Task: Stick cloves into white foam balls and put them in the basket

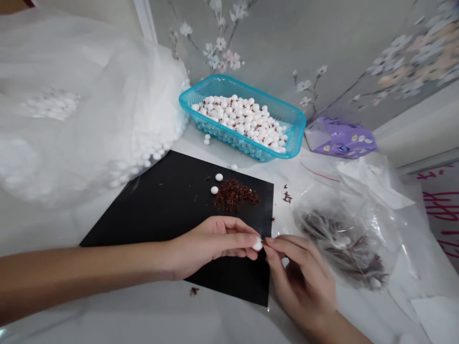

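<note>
Right hand (pixel 301 282) pinches at the white bead (pixel 257 244) — clamped in left hand (pixel 211 246), long axis pointing right.

Left forearm (pixel 82 272) extended horizontally; left hand (pixel 211 243) curled, fingers closed. Right hand (pixel 304 286) raised, fingertips (pixel 270 243) pinched, meeting the left hand.

grey wall printed with pale blossom branches (pixel 315 43), white vertical trim (pixel 144 21), white tabletop (pixel 89 229), panel with red lettering (pixel 441 210)

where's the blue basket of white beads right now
In the head view, the turquoise plastic basket sits at the far side of the table, right beside the large clear bag of white beads, beyond the black sheet and left of the purple packet.
</note>
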The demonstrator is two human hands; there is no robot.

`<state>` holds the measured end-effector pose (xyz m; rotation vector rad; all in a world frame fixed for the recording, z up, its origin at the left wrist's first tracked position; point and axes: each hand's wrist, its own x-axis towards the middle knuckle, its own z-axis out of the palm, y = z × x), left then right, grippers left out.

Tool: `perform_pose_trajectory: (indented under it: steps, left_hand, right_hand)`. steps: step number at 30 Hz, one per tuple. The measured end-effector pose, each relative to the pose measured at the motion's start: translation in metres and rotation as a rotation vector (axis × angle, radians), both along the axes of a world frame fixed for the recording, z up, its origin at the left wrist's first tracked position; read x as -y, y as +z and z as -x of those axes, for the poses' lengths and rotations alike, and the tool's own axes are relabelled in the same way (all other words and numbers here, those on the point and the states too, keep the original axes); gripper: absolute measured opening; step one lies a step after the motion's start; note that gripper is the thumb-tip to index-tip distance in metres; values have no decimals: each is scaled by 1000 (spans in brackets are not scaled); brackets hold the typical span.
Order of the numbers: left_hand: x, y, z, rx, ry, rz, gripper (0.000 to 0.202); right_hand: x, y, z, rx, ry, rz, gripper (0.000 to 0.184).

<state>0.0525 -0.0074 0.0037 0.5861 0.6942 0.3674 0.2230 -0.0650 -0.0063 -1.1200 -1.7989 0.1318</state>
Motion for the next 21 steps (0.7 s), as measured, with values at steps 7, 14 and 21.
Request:
perform_pose_trajectory:
  steps: [7, 14, 21]
  left_hand:
    - [1, 0, 0, -11, -8, -23, 14]
    - [2, -1, -1, -40, 23, -22, 15]
    - [2, 1, -1, -49, 54, -6, 13]
  right_hand:
    - [0, -1, 0, 14, -1, -7, 26]
    - [2, 0, 1, 111, -21, -89, 26]
    - [1, -3, 3, 57, 7, -46, 28]
